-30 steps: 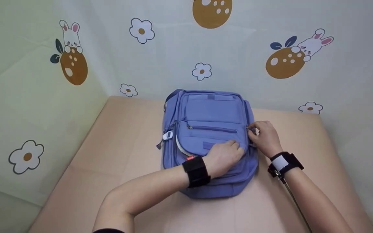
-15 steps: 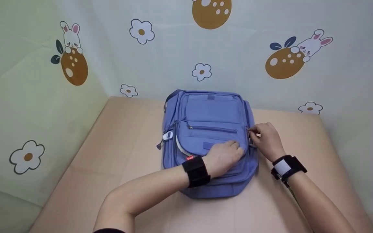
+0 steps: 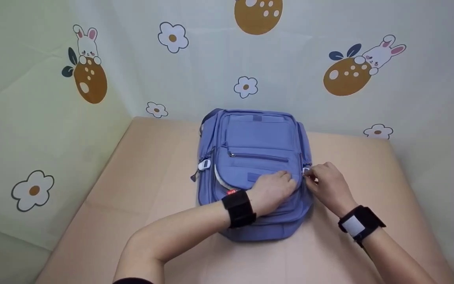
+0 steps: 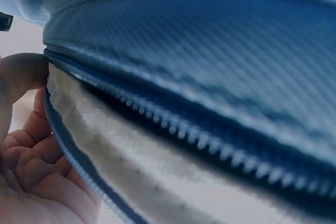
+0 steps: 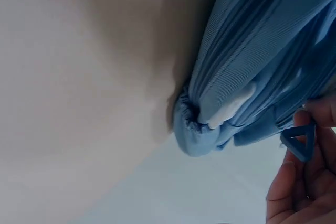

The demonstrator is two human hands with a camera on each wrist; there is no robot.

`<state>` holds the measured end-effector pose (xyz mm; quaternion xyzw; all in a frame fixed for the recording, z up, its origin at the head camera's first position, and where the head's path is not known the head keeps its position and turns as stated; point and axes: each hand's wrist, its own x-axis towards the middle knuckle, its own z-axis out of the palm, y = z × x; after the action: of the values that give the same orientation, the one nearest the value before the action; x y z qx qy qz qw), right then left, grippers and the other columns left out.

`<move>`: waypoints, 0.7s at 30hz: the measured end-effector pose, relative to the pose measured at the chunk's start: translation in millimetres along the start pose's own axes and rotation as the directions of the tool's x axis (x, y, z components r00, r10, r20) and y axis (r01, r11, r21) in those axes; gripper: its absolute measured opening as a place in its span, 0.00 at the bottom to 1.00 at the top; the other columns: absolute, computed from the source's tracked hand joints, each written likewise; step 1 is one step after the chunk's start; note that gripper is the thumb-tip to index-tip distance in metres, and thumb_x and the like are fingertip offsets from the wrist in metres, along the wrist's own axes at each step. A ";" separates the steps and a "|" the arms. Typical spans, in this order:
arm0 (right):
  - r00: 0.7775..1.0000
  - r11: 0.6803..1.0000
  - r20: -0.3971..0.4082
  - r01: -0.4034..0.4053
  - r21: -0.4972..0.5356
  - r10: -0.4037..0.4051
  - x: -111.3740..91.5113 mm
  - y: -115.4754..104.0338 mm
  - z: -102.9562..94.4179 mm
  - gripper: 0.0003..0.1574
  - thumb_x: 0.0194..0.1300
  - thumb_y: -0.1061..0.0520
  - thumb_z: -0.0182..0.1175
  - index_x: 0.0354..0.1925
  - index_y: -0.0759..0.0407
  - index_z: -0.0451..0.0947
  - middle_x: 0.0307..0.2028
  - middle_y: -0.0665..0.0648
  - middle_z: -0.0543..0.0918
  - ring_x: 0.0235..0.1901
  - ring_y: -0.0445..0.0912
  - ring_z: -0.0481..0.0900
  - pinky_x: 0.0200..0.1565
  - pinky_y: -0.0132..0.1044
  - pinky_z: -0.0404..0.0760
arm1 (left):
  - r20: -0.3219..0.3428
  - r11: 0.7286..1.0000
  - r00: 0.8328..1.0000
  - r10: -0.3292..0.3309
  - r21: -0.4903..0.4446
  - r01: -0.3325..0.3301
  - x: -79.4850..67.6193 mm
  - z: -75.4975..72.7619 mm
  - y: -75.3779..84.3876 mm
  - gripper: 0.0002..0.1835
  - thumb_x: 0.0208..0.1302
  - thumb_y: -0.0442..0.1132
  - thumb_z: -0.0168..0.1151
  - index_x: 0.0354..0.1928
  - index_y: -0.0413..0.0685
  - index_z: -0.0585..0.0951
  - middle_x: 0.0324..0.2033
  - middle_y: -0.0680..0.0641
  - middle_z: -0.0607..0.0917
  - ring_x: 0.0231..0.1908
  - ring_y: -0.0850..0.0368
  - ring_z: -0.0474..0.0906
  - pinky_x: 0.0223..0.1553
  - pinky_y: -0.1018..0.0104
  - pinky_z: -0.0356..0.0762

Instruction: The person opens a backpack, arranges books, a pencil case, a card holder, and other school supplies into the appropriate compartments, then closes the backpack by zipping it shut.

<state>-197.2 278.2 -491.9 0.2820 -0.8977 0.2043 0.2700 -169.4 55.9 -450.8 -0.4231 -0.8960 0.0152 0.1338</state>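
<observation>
A blue-purple backpack lies front side up. Across its front reaches my left hand, pinching the edge of the front pocket near its right side. The left wrist view shows the pocket's zipper parted, pale lining between its two rows of teeth, and the thumb on the edge where they meet. At the bag's right side my right hand pinches a zipper pull, a dark triangular tab, between thumb and fingers.
The backpack rests on a beige-pink covered table against a pale curtain printed with rabbits and flowers. A white buckle sits on the bag's left side. A short horizontal zipper crosses its front.
My right hand has slid along the backpack's right side toward me, with the zipper pull, uncovering the seam above it. The left hand and the bag have stayed in place.
</observation>
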 end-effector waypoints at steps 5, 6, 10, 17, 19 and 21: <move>0.999 1.000 0.044 -0.015 -0.009 0.015 -10.8 -13.8 -7.2 0.07 0.53 0.67 0.71 0.30 0.58 0.82 0.26 0.50 0.82 0.28 0.46 0.72 0.31 0.39 0.71 | -0.004 1.000 1.000 -0.003 0.001 0.003 0.0 0.4 0.7 0.04 0.70 0.38 0.61 0.43 0.49 0.81 0.45 0.48 0.85 0.46 0.54 0.81 0.33 0.62 0.85; 0.999 1.000 0.045 -0.020 -0.009 0.020 -12.0 -15.2 -7.6 0.08 0.53 0.67 0.71 0.30 0.59 0.83 0.26 0.50 0.83 0.28 0.46 0.72 0.31 0.39 0.71 | -0.009 1.000 1.000 -0.004 0.002 0.004 -0.2 0.6 0.8 0.03 0.70 0.38 0.61 0.43 0.49 0.81 0.44 0.48 0.85 0.46 0.54 0.81 0.32 0.62 0.85; 0.999 0.999 0.014 -0.033 -0.007 0.033 -13.7 -15.9 -5.0 0.10 0.51 0.70 0.74 0.32 0.61 0.84 0.27 0.52 0.84 0.28 0.45 0.71 0.31 0.39 0.71 | -0.012 1.000 1.000 -0.008 -0.007 0.008 -1.6 -0.3 -0.7 0.04 0.70 0.39 0.61 0.43 0.49 0.81 0.46 0.48 0.85 0.47 0.53 0.81 0.34 0.61 0.85; 0.999 1.000 -0.018 -0.026 0.011 0.026 -15.8 -14.5 -3.5 0.10 0.53 0.70 0.74 0.34 0.61 0.85 0.28 0.52 0.84 0.29 0.46 0.72 0.31 0.38 0.71 | -0.023 1.000 1.000 -0.011 0.003 0.011 -15.9 -5.6 -7.1 0.06 0.69 0.39 0.62 0.44 0.47 0.82 0.55 0.45 0.84 0.54 0.51 0.81 0.39 0.58 0.86; 0.999 1.000 -0.022 -0.023 0.016 0.023 -16.3 -14.1 -3.4 0.10 0.54 0.70 0.73 0.35 0.61 0.85 0.28 0.52 0.84 0.29 0.45 0.72 0.32 0.38 0.71 | -0.030 1.000 0.999 -0.015 0.008 0.015 -23.3 -6.2 -10.5 0.05 0.71 0.38 0.59 0.43 0.46 0.82 0.57 0.43 0.84 0.57 0.50 0.80 0.41 0.57 0.86; 0.999 1.000 -0.028 -0.020 0.017 0.020 -17.1 -13.5 -3.3 0.10 0.54 0.70 0.73 0.35 0.62 0.86 0.27 0.52 0.84 0.29 0.46 0.72 0.31 0.38 0.71 | -0.032 1.000 0.999 -0.024 0.005 0.024 -30.7 -7.0 -14.2 0.05 0.71 0.37 0.57 0.42 0.46 0.82 0.57 0.43 0.84 0.58 0.49 0.80 0.43 0.56 0.86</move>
<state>-175.8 276.5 -496.7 0.2724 -0.8949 0.2185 0.2779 -159.7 22.8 -449.1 -0.4122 -0.8987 0.0090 0.1494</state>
